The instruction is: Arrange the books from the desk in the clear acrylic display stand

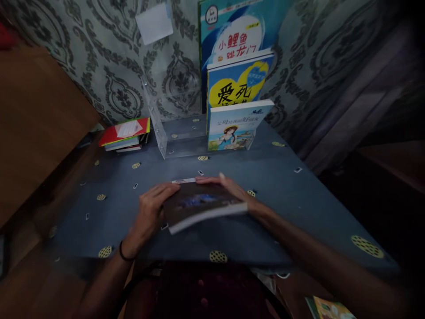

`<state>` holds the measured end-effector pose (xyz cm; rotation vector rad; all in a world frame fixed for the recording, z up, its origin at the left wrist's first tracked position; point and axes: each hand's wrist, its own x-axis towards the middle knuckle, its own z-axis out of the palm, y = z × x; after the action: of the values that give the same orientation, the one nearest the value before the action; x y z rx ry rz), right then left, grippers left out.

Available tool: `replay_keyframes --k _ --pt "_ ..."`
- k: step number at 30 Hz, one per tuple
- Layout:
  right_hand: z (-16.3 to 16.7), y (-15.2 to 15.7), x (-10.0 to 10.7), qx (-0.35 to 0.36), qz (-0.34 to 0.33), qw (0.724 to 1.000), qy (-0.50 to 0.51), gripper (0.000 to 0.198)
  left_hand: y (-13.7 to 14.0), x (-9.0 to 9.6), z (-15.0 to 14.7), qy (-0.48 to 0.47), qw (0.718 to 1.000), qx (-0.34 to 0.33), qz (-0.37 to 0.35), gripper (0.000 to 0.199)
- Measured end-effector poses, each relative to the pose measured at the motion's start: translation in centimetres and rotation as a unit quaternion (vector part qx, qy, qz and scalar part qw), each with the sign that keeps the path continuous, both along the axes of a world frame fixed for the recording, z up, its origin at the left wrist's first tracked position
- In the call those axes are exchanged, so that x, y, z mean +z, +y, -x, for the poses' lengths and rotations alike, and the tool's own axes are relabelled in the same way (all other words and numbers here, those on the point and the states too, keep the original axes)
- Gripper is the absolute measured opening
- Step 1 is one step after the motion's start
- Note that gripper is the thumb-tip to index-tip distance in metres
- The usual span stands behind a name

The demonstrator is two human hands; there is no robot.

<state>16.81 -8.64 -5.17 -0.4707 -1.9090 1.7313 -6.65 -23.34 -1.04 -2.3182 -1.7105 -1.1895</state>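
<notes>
A dark-covered book (202, 201) with a blurred blue picture is between my hands, over the near middle of the table, its white page edges toward me. My left hand (154, 201) grips its left side, fingers bent over the far corner. Along the far and right edges lies my right hand (232, 188), closed on the book with the thumb on top. Beyond them stands a clear acrylic rack (157, 124). Its right side bears a light-blue book (229, 128), a blue and yellow book (215, 86) and a tall blue book (207, 44), upright one behind another.
A stack of books (124, 135), red on top, lies left of the rack. The table (282, 177) has a dark blue cloth with pineapple prints. Patterned wallpaper (122, 93) rises behind, a wooden cabinet (40, 119) stands left, and a colourful book (332, 308) lies low at right.
</notes>
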Motion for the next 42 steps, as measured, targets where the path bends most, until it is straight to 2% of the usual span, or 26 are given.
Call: replay_keyframes --k 2,3,5,8,12,16,19,22,26,28,30,33,38,42 --pt "0.0 0.0 0.7 -0.007 0.051 0.998 0.046 0.08 0.8 0.9 -0.3 -0.119 0.992 0.04 0.025 0.019" --pt "0.1 0.0 1.1 -0.008 0.052 0.997 0.064 0.078 1.3 1.2 -0.5 -0.178 0.981 0.063 0.038 0.019" --pt "0.4 0.0 1.7 -0.015 0.014 0.997 0.077 0.069 2.3 1.4 -0.8 -0.288 0.951 0.093 0.061 0.027" --pt "1.3 0.3 1.9 -0.045 -0.062 0.996 0.04 0.05 3.6 1.1 -1.3 -0.407 0.904 0.083 0.107 0.041" --pt "1.8 0.7 0.3 -0.108 -0.11 0.988 -0.003 0.029 4.4 0.1 -1.7 -0.454 0.876 0.074 0.143 0.049" --pt "1.6 0.7 -0.7 -0.138 -0.136 0.981 -0.023 0.027 4.7 -0.5 -1.6 -0.478 0.861 0.073 0.158 0.054" --pt "1.5 1.0 -0.2 -0.122 -0.167 0.978 -0.035 0.031 4.7 -0.6 -1.1 -0.485 0.85 0.058 0.196 0.06" --pt "1.7 1.4 1.2 -0.11 -0.211 0.97 -0.046 0.036 4.2 -0.6 -0.2 -0.427 0.873 0.062 0.227 0.057" --pt "1.3 1.8 3.2 -0.083 -0.279 0.954 -0.073 0.034 2.7 -0.7 1.7 -0.23 0.945 0.08 0.217 0.043" --pt "0.9 1.7 4.0 -0.081 -0.306 0.942 -0.108 0.029 2.1 -0.9 2.4 -0.142 0.965 0.068 0.211 0.037" --pt "0.4 1.4 4.6 -0.096 -0.323 0.93 -0.145 0.023 1.8 -1.1 2.8 -0.092 0.973 0.07 0.198 0.036" --pt "-0.1 1.1 5.2 -0.119 -0.344 0.918 -0.159 0.022 2.2 -1.1 2.8 -0.078 0.98 0.087 0.161 0.04" --pt "-0.5 2.2 5.8 -0.116 -0.359 0.921 -0.097 0.022 3.8 0.0 1.6 -0.081 0.989 0.084 0.093 0.039" --pt "-1.3 3.5 5.4 -0.137 -0.358 0.923 -0.044 0.03 5.3 0.7 0.4 -0.076 0.991 0.069 0.086 0.034"
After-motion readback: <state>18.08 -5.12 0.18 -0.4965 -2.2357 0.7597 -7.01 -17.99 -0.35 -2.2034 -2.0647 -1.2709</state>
